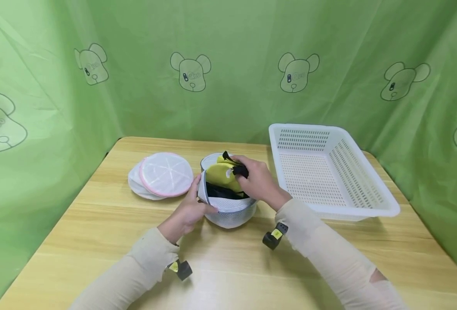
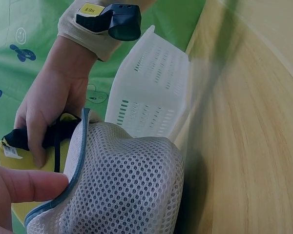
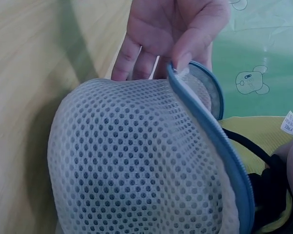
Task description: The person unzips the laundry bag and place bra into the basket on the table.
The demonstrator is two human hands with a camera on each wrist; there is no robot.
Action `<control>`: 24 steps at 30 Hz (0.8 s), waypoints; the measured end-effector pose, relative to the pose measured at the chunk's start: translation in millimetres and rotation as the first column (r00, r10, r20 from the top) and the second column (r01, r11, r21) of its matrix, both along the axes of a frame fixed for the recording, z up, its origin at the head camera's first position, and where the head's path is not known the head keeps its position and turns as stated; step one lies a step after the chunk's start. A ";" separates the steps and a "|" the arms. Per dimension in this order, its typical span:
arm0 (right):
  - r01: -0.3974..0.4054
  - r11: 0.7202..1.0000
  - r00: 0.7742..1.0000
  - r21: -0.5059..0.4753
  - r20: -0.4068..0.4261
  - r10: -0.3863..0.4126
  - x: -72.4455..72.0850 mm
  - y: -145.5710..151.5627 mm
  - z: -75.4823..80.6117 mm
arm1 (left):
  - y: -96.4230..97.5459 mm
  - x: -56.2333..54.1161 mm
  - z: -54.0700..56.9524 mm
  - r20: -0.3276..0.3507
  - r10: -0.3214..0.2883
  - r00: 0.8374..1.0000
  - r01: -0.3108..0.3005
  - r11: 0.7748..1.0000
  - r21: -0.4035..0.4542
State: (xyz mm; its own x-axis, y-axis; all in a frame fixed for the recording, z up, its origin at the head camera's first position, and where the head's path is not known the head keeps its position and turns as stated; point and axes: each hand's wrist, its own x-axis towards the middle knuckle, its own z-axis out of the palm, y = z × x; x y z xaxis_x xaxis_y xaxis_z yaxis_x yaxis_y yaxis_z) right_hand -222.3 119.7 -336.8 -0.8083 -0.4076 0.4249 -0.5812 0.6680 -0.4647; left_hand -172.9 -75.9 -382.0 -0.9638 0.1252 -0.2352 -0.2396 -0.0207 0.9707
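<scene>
Our left hand pinches the mesh bag, seemingly keeping it open around yellow fabric our right hand grips.

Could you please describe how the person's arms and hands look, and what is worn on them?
The left hand and right hand wear no gloves. The left sleeve and right sleeve are plain cream and reach the wrists; the right one has a gap farther up the arm. Each wrist carries a small black device with a yellow label.
</scene>
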 end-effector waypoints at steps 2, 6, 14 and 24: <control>0.007 1.000 1.000 0.001 -0.006 -0.007 0.0 0.7 1.8 | 0.4 0.2 0.9 0.000 0.003 1.000 -0.003 1.000 -0.002; 0.012 1.000 1.000 -0.022 -0.006 -0.013 -1.2 2.4 5.2 | 1.3 0.6 1.6 0.003 0.006 1.000 -0.006 1.000 -0.005; 0.027 0.998 0.999 -0.065 -0.039 -0.030 -1.9 6.5 14.8 | 1.8 1.0 1.0 0.016 0.009 1.000 -0.009 1.000 -0.005; 0.064 0.994 0.998 -0.085 -0.021 -0.066 1.1 11.5 22.9 | 0.9 1.4 1.8 0.016 0.001 1.000 -0.001 1.000 0.009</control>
